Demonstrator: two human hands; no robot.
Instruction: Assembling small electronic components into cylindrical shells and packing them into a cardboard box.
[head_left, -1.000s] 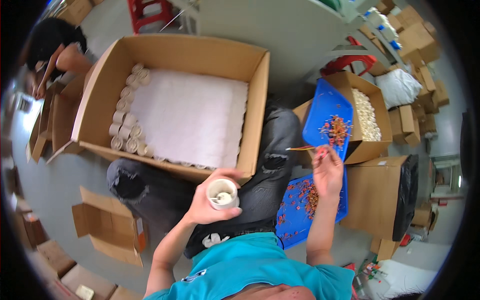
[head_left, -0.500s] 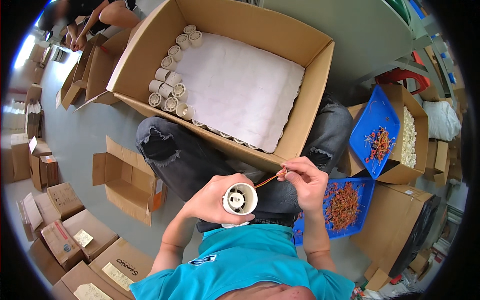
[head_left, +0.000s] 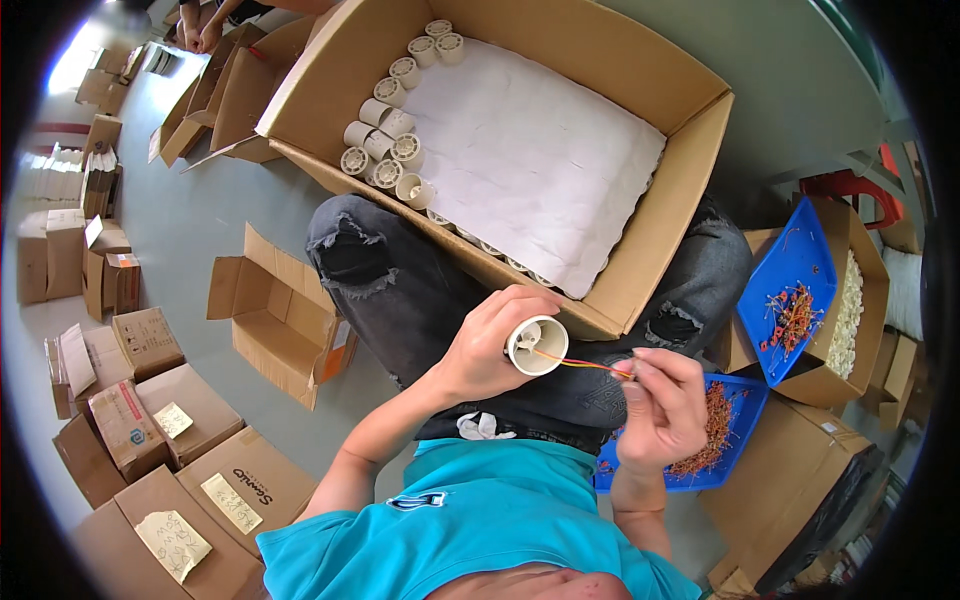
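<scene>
My left hand (head_left: pixel 482 348) is wrapped round a white plastic cylinder (head_left: pixel 552 360) whose open mouth is tilted up and to the right, showing a molded part inside. Thin red and yellow wires (head_left: pixel 582 364) come out of that mouth and run right to my right hand (head_left: pixel 663 408), which pinches their far end between thumb and fingers. What sits at the pinched tip is too small to make out. Beyond my hands, a big cardboard box (head_left: pixel 692 150) contains similar white cylinders (head_left: pixel 407 150) along its left and near sides, beside a white sheet (head_left: pixel 535 160).
To the right, one blue tray (head_left: pixel 760 290) with wires leans on a carton of small white parts (head_left: pixel 846 315). A second blue tray (head_left: pixel 740 425) holds more wires. An open carton (head_left: pixel 275 320) and stacked boxes (head_left: pixel 190 410) are at left. Another person's hands (head_left: pixel 200 35) appear far left.
The cylinder has shifted right and farther from my body and turned from its spoked end to its open mouth. My right hand has moved right and nearer my body, stretching the wires out.
</scene>
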